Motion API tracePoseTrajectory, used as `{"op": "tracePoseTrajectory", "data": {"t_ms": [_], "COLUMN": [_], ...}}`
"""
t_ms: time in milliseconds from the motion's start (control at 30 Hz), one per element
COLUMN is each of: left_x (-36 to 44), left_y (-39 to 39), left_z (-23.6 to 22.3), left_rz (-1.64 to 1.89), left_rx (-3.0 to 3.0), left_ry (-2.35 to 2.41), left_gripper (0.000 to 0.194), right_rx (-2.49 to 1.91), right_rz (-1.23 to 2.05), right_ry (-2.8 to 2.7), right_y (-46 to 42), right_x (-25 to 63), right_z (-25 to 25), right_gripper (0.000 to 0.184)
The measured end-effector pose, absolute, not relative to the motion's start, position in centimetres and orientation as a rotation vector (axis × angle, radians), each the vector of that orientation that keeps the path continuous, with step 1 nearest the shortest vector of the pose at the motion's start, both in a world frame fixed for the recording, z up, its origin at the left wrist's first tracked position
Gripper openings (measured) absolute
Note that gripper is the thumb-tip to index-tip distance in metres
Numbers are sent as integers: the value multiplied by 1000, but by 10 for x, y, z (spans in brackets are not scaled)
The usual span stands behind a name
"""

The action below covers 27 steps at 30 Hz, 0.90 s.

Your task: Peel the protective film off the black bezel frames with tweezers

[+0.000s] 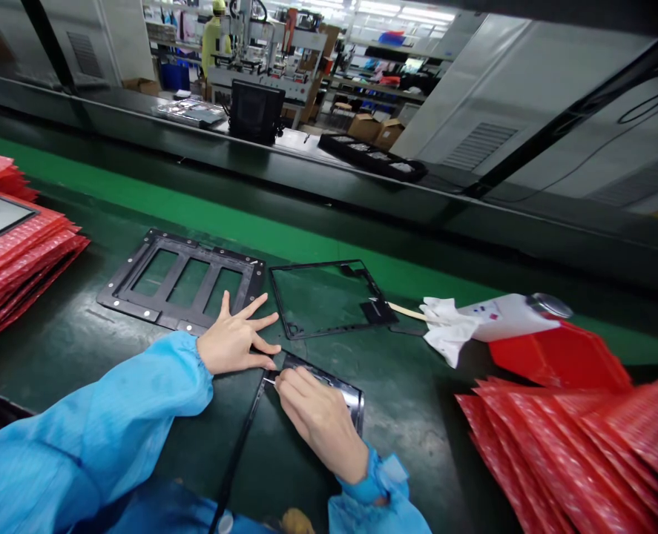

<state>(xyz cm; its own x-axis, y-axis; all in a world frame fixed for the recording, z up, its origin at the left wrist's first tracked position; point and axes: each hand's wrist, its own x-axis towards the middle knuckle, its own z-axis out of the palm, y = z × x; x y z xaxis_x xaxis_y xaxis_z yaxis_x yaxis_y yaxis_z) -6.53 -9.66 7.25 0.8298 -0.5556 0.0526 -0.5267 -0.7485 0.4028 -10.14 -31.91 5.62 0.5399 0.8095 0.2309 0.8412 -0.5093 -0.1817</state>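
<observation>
My left hand [235, 343] is open with its fingers spread. Its thumb and little finger side reach the corner of a glossy dark panel [355, 404] on the green mat. My right hand [316, 417] lies over that panel with the fingers closed in a pinch at the same corner. A thin pale tip shows by the pinching fingers, too small to name. From that corner a narrow black strip [240, 449] runs down toward my body. Beyond my left hand lies a black fixture plate [181, 283] with rectangular openings. A thin black frame [329, 331] rests beside it.
Red bubble-wrap pouches are stacked at the left [22, 259] and fanned out at the right [573, 445]. A white bottle [501, 315] lies on its side by a crumpled white wipe [448, 326]. Behind the bench ledge stands a black monitor [256, 110].
</observation>
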Motion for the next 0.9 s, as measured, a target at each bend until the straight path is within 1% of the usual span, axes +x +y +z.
{"op": "tracePoseTrajectory", "data": {"t_ms": [200,400,533,667,900], "left_x": [-67,-67,-67,-67,-67], "left_y": [-96,-96,-96,-95,-95], "left_z": [71,69,69,69,68], "left_rz": [-84,-55,-58,-71,-57], "left_rx": [2590,2596,2594,2591,2590], "left_ry": [-812,-814,-817,-817,-825], "left_gripper": [28,28,29,29,28], "right_rx": [-2503,-2563,-2539,-2510,-2534], "right_rz": [-207,-262,-210,-160,-188], "right_ry": [-1260,-1295,-1368,-1354,-1246], "right_y": [-319,-315,-317,-320,-316], "right_x": [-103,-104,-104,-103,-104], "right_z": [55,59,59,57,57], "right_gripper": [21,25,26,23,23]}}
